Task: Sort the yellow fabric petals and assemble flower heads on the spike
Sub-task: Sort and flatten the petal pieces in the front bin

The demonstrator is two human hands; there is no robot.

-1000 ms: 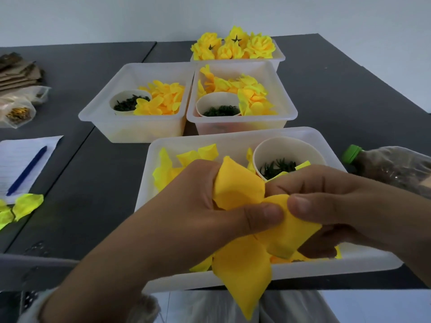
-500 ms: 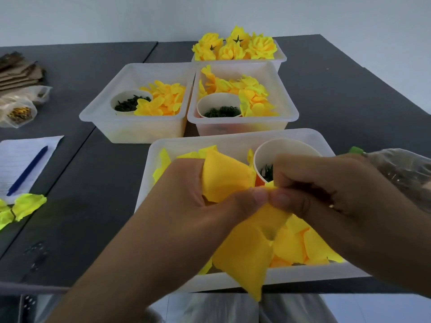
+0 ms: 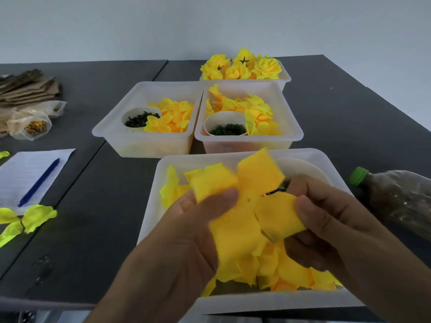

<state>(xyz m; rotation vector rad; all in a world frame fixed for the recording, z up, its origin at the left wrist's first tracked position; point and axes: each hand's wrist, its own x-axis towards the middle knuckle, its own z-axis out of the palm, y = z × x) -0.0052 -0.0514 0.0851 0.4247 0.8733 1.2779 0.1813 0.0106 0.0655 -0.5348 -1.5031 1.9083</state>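
Note:
A yellow fabric petal piece [image 3: 247, 206] with several lobes is spread out flat over the near white bin [image 3: 149, 220]. My left hand [image 3: 186, 241] pinches its left lobe under the thumb. My right hand [image 3: 331, 231] pinches its right lobe. Loose yellow petals [image 3: 291, 273] fill the bin beneath. A white paper cup [image 3: 310, 169] with dark green parts stands in the bin's far right corner, mostly hidden. No spike is visible.
Two white bins [image 3: 142, 138] [image 3: 289, 127] behind hold petals and cups of green parts; a farther bin [image 3: 285, 79] holds finished yellow flowers. A green-capped bottle [image 3: 396, 197] lies right. Left: notepad with blue pen [image 3: 38, 183], loose pale petals [image 3: 35, 216], cardboard, bags.
The folded petal piece has been pulled open and spread flat between both hands, which have moved apart. The view has tilted up slightly.

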